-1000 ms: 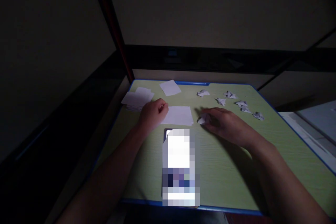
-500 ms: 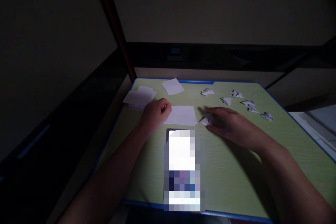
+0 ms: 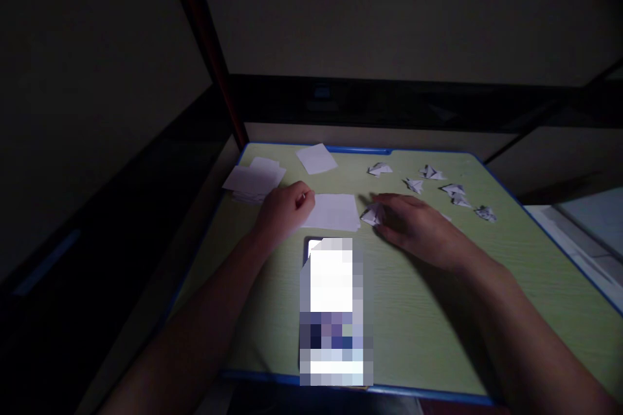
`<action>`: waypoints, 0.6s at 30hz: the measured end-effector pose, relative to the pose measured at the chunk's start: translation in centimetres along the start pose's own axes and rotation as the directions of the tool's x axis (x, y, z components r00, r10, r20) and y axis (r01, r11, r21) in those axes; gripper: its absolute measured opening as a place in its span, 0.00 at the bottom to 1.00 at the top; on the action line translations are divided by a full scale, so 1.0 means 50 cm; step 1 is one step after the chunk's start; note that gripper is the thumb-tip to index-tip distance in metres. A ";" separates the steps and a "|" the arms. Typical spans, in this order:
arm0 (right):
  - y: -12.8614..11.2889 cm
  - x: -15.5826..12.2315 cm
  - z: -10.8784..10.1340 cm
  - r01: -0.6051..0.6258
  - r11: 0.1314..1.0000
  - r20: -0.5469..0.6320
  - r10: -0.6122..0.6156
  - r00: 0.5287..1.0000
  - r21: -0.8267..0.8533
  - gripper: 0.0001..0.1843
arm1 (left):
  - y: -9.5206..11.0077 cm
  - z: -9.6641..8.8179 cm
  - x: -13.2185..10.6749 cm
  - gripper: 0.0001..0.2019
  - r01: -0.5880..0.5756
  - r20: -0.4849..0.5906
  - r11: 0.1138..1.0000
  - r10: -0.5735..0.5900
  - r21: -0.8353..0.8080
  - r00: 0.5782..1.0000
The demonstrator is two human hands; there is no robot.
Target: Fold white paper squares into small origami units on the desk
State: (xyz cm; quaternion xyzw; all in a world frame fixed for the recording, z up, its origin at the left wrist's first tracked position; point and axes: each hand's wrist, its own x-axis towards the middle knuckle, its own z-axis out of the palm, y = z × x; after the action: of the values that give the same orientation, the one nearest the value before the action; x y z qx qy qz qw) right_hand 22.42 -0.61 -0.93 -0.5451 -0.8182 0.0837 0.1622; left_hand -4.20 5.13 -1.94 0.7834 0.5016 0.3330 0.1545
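My left hand [image 3: 286, 209] rests curled on the green table [image 3: 438, 298], its fingers closed at the left edge of a flat white paper sheet [image 3: 335, 211]. My right hand [image 3: 413, 224] lies over a small folded paper piece [image 3: 372, 213] just right of that sheet, fingers bent down onto it. A lit phone [image 3: 333, 311] lies on the table between my forearms, near the front edge.
Several folded paper pieces [image 3: 428, 173] are scattered at the table's far right. A loose stack of white sheets [image 3: 253, 179] sits at the far left, a single sheet [image 3: 316, 158] behind it. A dark red post [image 3: 214, 58] rises behind the table. The room is dim.
My right hand has shifted the folded piece slightly left, closer to the flat sheet. My left hand stays put. The view has swayed a little.
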 end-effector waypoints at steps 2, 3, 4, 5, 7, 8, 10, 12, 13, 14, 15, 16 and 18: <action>0.001 0.001 -0.004 0.016 1.000 -0.017 -0.016 1.000 -0.001 0.26 | -0.002 0.000 0.000 0.11 0.002 0.005 1.000 -0.002 -0.005 1.000; 0.002 0.002 -0.007 0.024 1.000 -0.020 -0.024 0.999 -0.006 0.26 | -0.003 0.000 0.000 0.11 0.003 0.007 1.000 -0.003 -0.008 1.000; 0.003 0.002 -0.011 0.031 0.999 -0.022 -0.031 0.999 -0.015 0.24 | -0.004 0.001 0.000 0.11 0.006 0.008 1.000 -0.006 -0.010 1.000; 0.004 0.002 -0.015 0.036 0.999 -0.021 -0.036 0.999 -0.025 0.22 | -0.005 0.001 0.000 0.11 0.009 0.008 1.000 -0.009 -0.011 1.000; 0.006 0.001 -0.021 0.039 0.998 -0.015 -0.040 0.999 -0.041 0.17 | -0.005 0.000 0.000 0.11 0.015 0.014 1.000 -0.015 -0.010 1.000; 0.006 0.001 -0.024 0.037 0.998 -0.009 -0.038 0.999 -0.041 0.16 | -0.005 0.000 0.000 0.11 0.016 0.018 1.000 -0.016 -0.009 1.000; 0.007 0.000 -0.024 0.034 0.999 0.002 -0.034 0.999 -0.028 0.15 | -0.003 -0.001 -0.001 0.11 0.016 0.023 1.000 -0.016 -0.010 1.000; 0.007 0.000 -0.021 0.042 0.999 0.002 -0.042 0.999 -0.014 0.15 | -0.001 -0.001 -0.001 0.11 0.016 0.018 1.000 -0.015 -0.010 1.000; 0.006 0.000 -0.018 0.047 0.999 0.001 -0.047 0.999 -0.012 0.16 | -0.001 -0.001 0.000 0.10 0.016 0.014 1.000 -0.016 -0.008 1.000; 0.005 0.001 -0.014 0.052 0.999 -0.001 -0.052 0.999 -0.013 0.16 | 0.000 -0.001 0.000 0.10 0.017 0.013 1.000 -0.017 -0.006 1.000; 0.004 0.002 -0.011 0.054 0.998 -0.002 -0.054 0.999 -0.018 0.16 | -0.001 0.000 0.000 0.10 0.018 0.015 1.000 -0.018 -0.001 1.000; 0.002 0.003 -0.008 0.054 0.998 0.000 -0.054 0.999 -0.022 0.17 | -0.001 0.000 0.001 0.10 0.019 0.020 1.000 -0.019 0.004 1.000; -0.002 0.004 -0.003 0.044 0.999 0.004 -0.044 0.999 -0.021 0.16 | -0.002 0.001 0.001 0.11 0.018 0.030 1.000 -0.019 0.010 0.999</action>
State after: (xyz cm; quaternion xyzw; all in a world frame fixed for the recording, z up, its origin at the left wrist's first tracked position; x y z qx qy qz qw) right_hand 22.32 -0.45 -0.72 -0.5285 -0.8312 0.0725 0.1565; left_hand -4.24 5.23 -2.01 0.7845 0.5080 0.3170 0.1614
